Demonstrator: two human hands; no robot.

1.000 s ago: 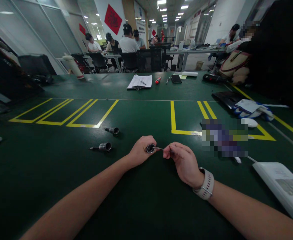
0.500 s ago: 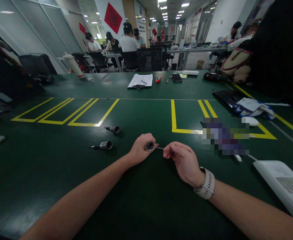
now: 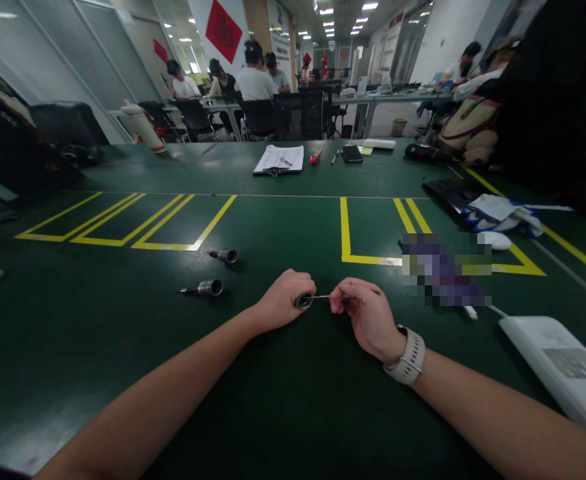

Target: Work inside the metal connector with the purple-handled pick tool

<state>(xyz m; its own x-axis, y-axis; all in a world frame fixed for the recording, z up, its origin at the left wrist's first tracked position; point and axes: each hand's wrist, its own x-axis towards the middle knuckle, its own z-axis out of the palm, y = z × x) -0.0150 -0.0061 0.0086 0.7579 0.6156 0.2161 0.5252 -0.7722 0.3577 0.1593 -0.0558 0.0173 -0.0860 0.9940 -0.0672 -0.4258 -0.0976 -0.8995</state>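
Observation:
My left hand [image 3: 283,300] is closed around a round, hollow metal part [image 3: 303,301], whose open end faces toward me and to the right. The fingers hide the rest of that part. My right hand [image 3: 367,310], with a pale watch strap on its wrist, pinches a thin metal rod-like tool [image 3: 323,297]. The rod's tip reaches the open end of the part; how deep it goes I cannot tell. To the left lie two metal pieces, each a hollow cup with a narrow dark stem: the nearer metal piece [image 3: 210,287] and the farther metal piece [image 3: 229,256].
Yellow tape outlines mark the green table [image 3: 273,220]. On the right are a white box-like device [image 3: 537,333], a white mouse [image 3: 494,241] and a cloth [image 3: 503,213]. A clipboard [image 3: 279,160] and a phone [image 3: 353,154] lie farther back. Several people sit at tables beyond.
The hollow part in my left hand has turned, its open end now more toward the right hand. The rod stays at its opening. The whole view has shifted slightly.

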